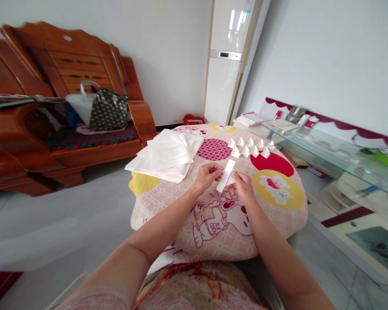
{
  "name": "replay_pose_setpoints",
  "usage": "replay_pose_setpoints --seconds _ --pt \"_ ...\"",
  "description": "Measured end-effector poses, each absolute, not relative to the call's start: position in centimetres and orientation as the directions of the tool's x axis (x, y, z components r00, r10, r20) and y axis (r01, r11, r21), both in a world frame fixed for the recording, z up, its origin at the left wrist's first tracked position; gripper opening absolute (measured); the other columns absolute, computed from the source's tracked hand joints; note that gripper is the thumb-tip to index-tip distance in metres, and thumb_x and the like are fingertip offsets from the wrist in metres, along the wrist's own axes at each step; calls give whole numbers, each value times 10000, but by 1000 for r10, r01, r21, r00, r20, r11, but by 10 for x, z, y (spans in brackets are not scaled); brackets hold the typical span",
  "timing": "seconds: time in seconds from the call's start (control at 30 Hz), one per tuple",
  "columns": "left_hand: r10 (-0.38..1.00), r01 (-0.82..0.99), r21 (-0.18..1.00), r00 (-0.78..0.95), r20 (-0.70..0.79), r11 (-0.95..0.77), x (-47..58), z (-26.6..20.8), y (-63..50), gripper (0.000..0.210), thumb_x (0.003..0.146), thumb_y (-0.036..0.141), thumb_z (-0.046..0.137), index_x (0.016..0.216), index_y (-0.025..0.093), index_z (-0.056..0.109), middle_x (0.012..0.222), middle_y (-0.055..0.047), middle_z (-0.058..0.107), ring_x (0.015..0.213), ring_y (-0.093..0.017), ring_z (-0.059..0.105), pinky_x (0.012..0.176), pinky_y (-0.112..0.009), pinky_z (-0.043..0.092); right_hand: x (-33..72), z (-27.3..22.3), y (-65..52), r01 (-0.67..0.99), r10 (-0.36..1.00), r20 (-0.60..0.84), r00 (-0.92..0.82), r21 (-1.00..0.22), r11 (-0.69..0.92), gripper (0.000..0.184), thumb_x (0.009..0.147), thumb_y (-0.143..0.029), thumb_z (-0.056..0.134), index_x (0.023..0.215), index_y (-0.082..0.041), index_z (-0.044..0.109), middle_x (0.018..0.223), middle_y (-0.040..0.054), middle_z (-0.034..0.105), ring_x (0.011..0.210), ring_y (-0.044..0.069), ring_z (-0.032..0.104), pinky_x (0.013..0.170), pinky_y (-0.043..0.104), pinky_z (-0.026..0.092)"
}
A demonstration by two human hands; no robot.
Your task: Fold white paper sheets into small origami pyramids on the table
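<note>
A narrow strip of folded white paper [226, 174] is held slanting above the patterned tablecloth. My left hand [208, 175] has its thumb and fingers closed at the strip's left edge. On the other side, my right hand [242, 186] pinches the right edge, with a small flap of paper showing beside its fingers. Beyond my hands, several small pointed folded paper pieces [245, 150] stand in two rows. To the left of them lies a loose stack of white paper sheets [168, 155], some turned at angles.
The cloth-covered round table [184, 224] stands in front of me. A glass-topped cabinet [329, 150] with papers and cups runs along the right. At the left is a wooden bench [142, 120] bearing a dark patterned bag [108, 110]. A tall white air conditioner [224, 82] fills the corner.
</note>
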State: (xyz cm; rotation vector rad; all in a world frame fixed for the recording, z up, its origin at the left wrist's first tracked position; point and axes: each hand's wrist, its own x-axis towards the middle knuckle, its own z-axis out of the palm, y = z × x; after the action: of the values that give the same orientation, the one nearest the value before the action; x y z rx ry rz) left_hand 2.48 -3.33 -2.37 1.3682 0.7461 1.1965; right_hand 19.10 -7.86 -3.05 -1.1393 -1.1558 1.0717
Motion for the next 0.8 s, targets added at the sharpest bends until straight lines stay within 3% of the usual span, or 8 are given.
replay_pose_setpoints --seconds 0.3,0.57,0.8 --pt "877 -85 919 278 392 -384 22 -24 -30 155 803 278 715 882 148 682 752 -9 656 651 -101 584 615 -209 482 193 -32 -75 23 979 190 79 -982 188 497 785 -706 689 754 -223 580 635 -13 579 556 214 687 427 274 469" --pt "866 15 904 295 404 -427 21 -16 -34 111 827 273 689 869 172 665 771 -6 656 637 -108 602 598 -212 503 196 -38 -73 108 979 202 42 -975 196 460 824 -676 649 836 -217 677 738 36 697 624 238 694 501 307 495" --pt "875 -101 923 293 384 -372 22 -21 -35 201 830 278 709 968 175 606 766 19 626 634 -102 622 589 -208 524 194 -35 -75 92 976 208 63 -975 202 451 828 -666 662 737 -230 596 641 3 622 586 229 683 487 294 472"
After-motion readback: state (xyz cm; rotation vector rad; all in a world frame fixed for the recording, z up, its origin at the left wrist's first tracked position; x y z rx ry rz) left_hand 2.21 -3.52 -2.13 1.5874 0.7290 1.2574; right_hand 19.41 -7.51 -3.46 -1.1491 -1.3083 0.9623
